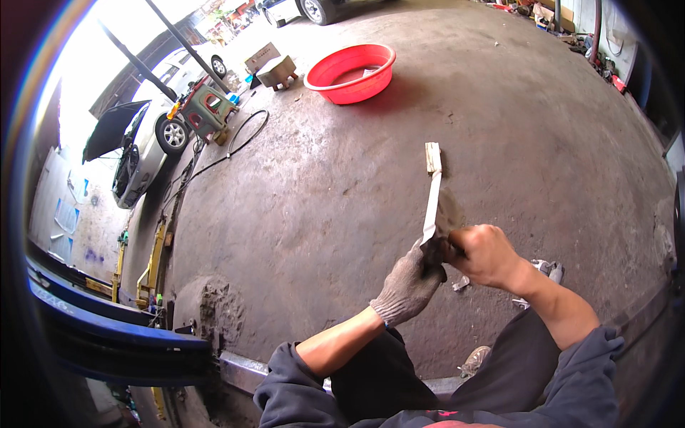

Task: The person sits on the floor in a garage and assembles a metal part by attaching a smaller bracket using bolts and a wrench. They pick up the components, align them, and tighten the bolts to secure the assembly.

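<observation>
My left hand [408, 287], in a dirty grey knit glove, is closed in front of my knees. From its fingertips a flat white strip [432, 207] runs away from me. At the strip's far end is a cream, block-like piece [433, 158]; whether it is one with the strip, I cannot tell. My bare right hand [486, 255] is closed right beside the gloved fingers, which look blackened. What its fingertips pinch is hidden. A small crumpled pale scrap [461, 284] lies on the floor below my right hand.
A red plastic tub [351, 75] stands ahead on the concrete floor. Left of it are a low stool [276, 71], a green-grey stand [205, 110] and a black hose [246, 139]. A car with its hood up [143, 146] and a blue lift arm [107, 324] are at the left.
</observation>
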`<state>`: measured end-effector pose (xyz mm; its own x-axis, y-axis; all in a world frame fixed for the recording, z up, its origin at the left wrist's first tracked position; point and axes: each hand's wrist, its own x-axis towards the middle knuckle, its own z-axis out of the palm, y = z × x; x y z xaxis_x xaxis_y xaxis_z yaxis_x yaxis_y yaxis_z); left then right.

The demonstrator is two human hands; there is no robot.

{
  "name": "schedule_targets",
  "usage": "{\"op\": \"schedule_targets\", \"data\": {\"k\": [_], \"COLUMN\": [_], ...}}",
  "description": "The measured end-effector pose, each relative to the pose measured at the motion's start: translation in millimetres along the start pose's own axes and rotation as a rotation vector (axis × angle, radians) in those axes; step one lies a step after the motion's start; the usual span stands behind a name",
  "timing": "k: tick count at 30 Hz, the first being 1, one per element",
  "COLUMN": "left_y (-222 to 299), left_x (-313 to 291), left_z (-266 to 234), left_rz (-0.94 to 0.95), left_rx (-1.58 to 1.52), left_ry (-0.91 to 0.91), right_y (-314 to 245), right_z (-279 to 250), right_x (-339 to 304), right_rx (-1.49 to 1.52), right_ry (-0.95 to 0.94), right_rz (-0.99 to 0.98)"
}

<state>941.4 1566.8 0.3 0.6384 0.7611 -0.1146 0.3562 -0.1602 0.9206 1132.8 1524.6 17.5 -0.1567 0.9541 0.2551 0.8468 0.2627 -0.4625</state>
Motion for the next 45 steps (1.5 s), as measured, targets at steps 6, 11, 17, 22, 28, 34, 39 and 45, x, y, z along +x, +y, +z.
{"op": "schedule_targets", "data": {"k": [6,11,17,22,28,34,39,45], "left_y": [4,6,9,-1,11,3,-2,8], "left_x": [-2,-4,-10,-14,-16,-17,-16,-21], "left_z": [1,3,5,6,4,5,7,5], "left_rz": [-0.071,-0.056,-0.058,-0.032,-0.058,-0.045,-0.007,0.001], "left_rx": [-0.139,-0.132,-0.192,-0.237,-0.171,-0.171,-0.195,-0.093], "left_ry": [-0.006,0.021,-0.024,0.003,0.009,0.036,0.047,0.02], "right_y": [-1,-10,-4,-14,-18,-16,-17,-17], "right_z": [0,-1,0,-5,-8,-9,-10,-5], "right_x": [-4,-6,-13,-14,-16,-19,-19,-17], "right_rx": [0.017,0.052,-0.017,-0.008,0.052,-0.06,-0.088,-0.026], "right_ry": [0.08,0.252,0.192,0.206,0.218,0.141,0.14,0.195], "right_rz": [0.021,-0.066,-0.084,-0.094,-0.141,-0.171,-0.183,-0.154]}}
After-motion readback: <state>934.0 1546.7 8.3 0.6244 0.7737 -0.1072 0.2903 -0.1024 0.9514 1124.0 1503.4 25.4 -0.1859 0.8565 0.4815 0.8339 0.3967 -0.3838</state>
